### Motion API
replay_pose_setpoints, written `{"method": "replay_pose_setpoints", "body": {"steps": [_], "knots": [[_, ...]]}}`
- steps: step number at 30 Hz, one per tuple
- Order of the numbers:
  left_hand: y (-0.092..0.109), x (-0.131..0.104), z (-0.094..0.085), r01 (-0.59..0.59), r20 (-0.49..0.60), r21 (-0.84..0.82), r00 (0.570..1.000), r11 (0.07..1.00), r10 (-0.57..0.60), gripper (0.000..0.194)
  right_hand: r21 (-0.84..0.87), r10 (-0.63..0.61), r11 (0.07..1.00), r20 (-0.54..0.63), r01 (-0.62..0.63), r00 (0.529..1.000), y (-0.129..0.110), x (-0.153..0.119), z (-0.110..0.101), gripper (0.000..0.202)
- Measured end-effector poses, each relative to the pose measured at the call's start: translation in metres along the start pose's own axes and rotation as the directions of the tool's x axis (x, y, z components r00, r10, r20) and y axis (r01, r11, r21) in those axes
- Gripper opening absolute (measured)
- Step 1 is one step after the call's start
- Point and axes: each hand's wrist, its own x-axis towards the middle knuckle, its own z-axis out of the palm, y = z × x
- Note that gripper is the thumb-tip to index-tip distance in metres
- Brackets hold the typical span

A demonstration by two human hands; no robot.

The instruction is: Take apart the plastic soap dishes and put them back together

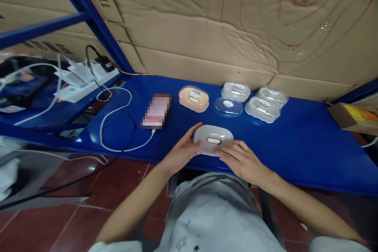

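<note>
Between my two hands is a light grey rounded soap box (213,132), with a pale oval piece in its middle, held over the shelf's front edge. My left hand (185,150) grips its left end, thumb on top. My right hand (240,159) has its fingers closed against the right front side. Beyond them stands a peach soap box (189,101) under a clear lid with a round label. To its right are several more: a whitish box (235,97), a grey box (260,113) and another grey box (273,94) behind it. A loose clear lid (228,106) lies beside them.
A phone (156,112) with a blurred-out screen lies on the blue shelf (295,149), on a white cable (101,126). A power strip (85,86) with plugs is at left. Cardboard (183,31) walls the back. An open carton (351,120) stands at the right edge.
</note>
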Motion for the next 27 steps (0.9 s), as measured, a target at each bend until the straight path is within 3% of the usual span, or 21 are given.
{"method": "replay_pose_setpoints", "body": {"steps": [3,5,7,10,13,17,22,27], "knots": [[-0.001,0.004,-0.002,0.029,-0.064,-0.086,0.997,0.996,-0.035,0.066,-0.002,-0.084,0.996,0.014,0.084,0.996,0.008,0.008,-0.002,0.03],[-0.001,0.005,-0.003,0.025,-0.067,-0.126,0.997,0.992,-0.033,0.058,0.053,-0.079,0.995,-0.011,0.079,0.997,0.028,0.018,-0.007,0.032],[0.0,0.006,-0.003,0.026,-0.061,-0.146,0.997,0.989,-0.036,0.056,0.075,0.021,0.997,-0.043,-0.017,0.999,0.057,0.03,-0.011,0.036],[0.001,0.005,-0.003,0.032,-0.057,-0.142,0.998,0.989,-0.04,0.054,-0.023,0.23,0.973,-0.044,-0.231,0.972,0.101,0.043,-0.006,0.047],[0.002,0.005,-0.004,0.039,-0.036,-0.147,0.998,0.988,-0.045,0.052,-0.099,0.318,0.944,0.03,-0.314,0.948,0.122,0.042,0.006,0.054],[0.003,0.005,-0.004,0.053,-0.028,-0.144,0.998,0.988,-0.057,0.047,-0.09,0.335,0.94,0.06,-0.329,0.94,0.117,0.029,0.014,0.062],[0.002,0.005,-0.004,0.069,-0.018,-0.132,0.997,0.989,-0.072,0.045,0.013,0.439,0.897,0.105,-0.443,0.892,0.117,0.024,0.015,0.081],[0.004,0.005,-0.003,0.049,-0.03,-0.143,0.998,0.988,-0.054,0.046,0.236,0.429,0.885,-0.08,-0.401,0.9,0.098,0.032,0.011,0.077]]}}
